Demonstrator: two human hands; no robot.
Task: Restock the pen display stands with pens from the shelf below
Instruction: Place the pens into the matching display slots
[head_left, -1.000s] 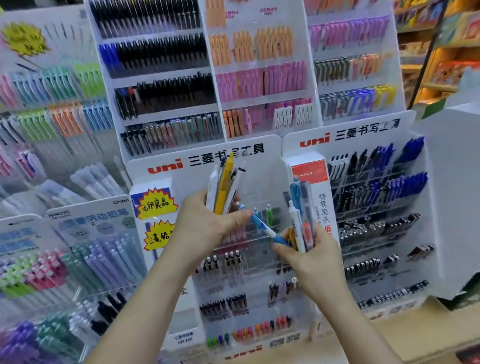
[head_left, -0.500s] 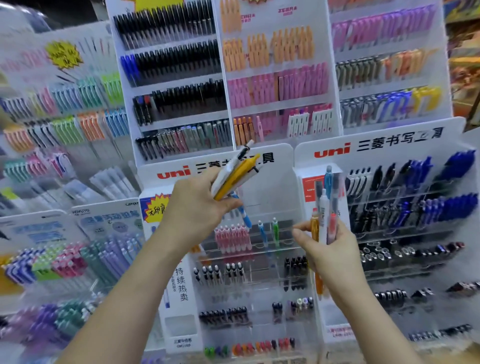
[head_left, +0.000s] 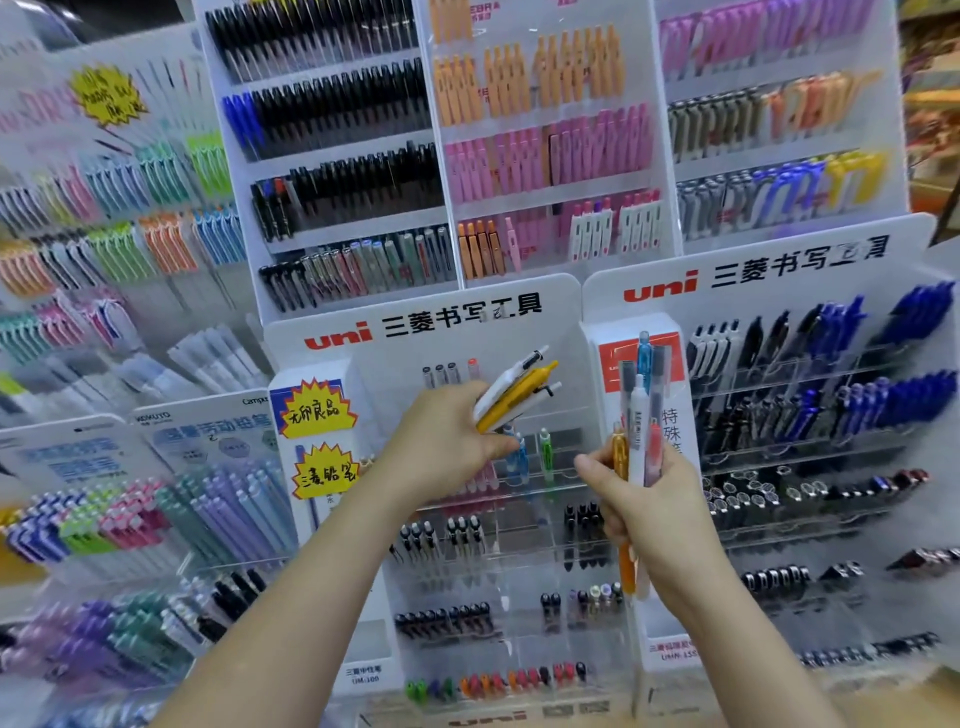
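My left hand (head_left: 447, 441) grips a small bunch of white and yellow pens (head_left: 514, 392) that point up and to the right. It hovers in front of the middle clear stand (head_left: 467, 322) marked "uni". My right hand (head_left: 644, 499) holds several upright pens (head_left: 636, 431), among them orange, white, blue and grey ones. Between the two hands, a blue pen (head_left: 519, 457) and a green pen (head_left: 545, 449) stand in a tier of that stand, next to a row of pink pens partly hidden by my left hand.
A second "uni" stand (head_left: 753, 270) on the right holds black and blue pens. Taller white racks (head_left: 447, 156) of black, orange and pink pens rise behind. Pastel pen displays (head_left: 156, 509) fill the left. A wooden shelf edge (head_left: 924, 696) shows at the bottom right.
The blue pen that my right fingers held a second ago now stands in the tier. My hands have drawn apart, and my left bunch has tilted to the right. The view has tilted upward.
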